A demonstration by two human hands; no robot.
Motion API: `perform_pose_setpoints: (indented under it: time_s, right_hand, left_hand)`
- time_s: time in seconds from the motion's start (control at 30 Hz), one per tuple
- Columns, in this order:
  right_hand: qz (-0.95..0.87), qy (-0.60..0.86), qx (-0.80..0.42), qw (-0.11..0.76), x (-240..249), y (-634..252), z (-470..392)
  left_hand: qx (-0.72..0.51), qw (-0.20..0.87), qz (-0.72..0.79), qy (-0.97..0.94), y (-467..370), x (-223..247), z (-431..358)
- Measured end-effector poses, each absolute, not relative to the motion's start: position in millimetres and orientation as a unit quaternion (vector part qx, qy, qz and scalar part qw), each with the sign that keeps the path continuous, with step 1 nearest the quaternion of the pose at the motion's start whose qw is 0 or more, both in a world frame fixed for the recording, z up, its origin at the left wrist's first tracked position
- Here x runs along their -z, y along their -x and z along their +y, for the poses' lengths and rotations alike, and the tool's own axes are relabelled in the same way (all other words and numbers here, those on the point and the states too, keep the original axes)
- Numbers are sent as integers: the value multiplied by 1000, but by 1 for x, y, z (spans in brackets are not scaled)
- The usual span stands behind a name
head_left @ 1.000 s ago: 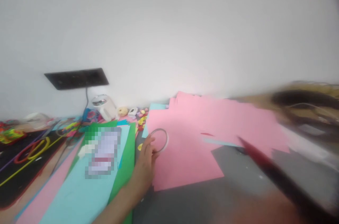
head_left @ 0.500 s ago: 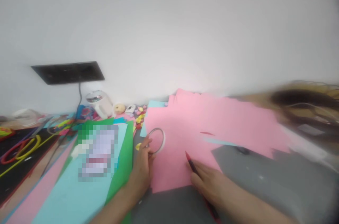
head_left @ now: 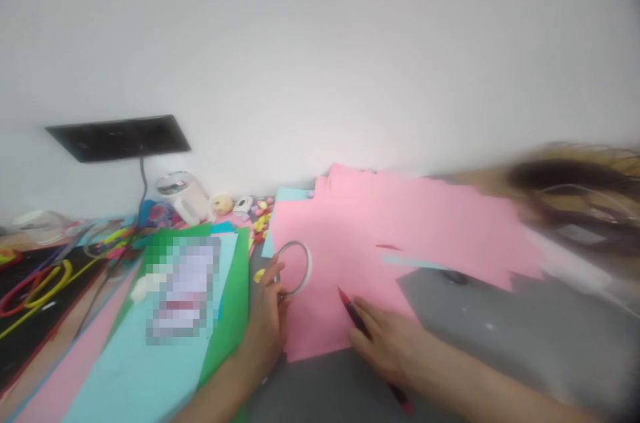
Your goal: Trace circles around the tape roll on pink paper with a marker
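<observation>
My left hand [head_left: 273, 309] pinches the near left edge of a thin ring [head_left: 307, 269], which rests on the pink paper [head_left: 320, 316]. In my right hand [head_left: 385, 339] is a dark marker with a red tip [head_left: 356, 317], slanting across the palm side, its tip just over the paper to the right of the ring. A small red mark or piece [head_left: 389, 247] shows farther up on the pink sheets. Below the paper's near edge lies the grey table surface [head_left: 320, 389].
Green [head_left: 233, 296] and light blue sheets [head_left: 135, 369] lie at left under a pixelated object [head_left: 187, 289]. Behind them stand a white cup-like object [head_left: 187, 199] and small colourful pieces [head_left: 261, 226]. A cable hangs from a black wall panel [head_left: 120, 137].
My right hand and the marker have moved slightly left, nearer the ring. My left hand stays at the ring. The whole view has shifted a little.
</observation>
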State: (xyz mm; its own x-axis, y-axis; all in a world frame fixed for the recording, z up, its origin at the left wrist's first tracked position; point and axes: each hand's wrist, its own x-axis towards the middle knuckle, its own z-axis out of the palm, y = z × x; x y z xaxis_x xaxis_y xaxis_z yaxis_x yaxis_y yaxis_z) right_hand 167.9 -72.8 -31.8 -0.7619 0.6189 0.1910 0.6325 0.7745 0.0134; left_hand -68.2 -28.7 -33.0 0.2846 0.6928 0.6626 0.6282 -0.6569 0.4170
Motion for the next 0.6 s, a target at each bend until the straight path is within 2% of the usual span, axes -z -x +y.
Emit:
perform_pose_setpoints:
  time_s: [0.13, 0.37, 0.5, 0.6]
  right_hand:
    - [-941, 310, 120, 70, 34, -166, -66]
    - [-925, 363, 95, 66, 32, -168, -63]
    - [-917, 376, 92, 97, 18, -168, -56]
    - [-909, 376, 96, 152, -15, -179, -41]
  left_hand:
    - [-459, 43, 411, -786, 68, 31, -29]
    - [-531, 36, 459, -711, 72, 27, -27]
    - [-529, 45, 475, -702, 73, 27, -25]
    - [-521, 51, 482, -703, 73, 29, -24]
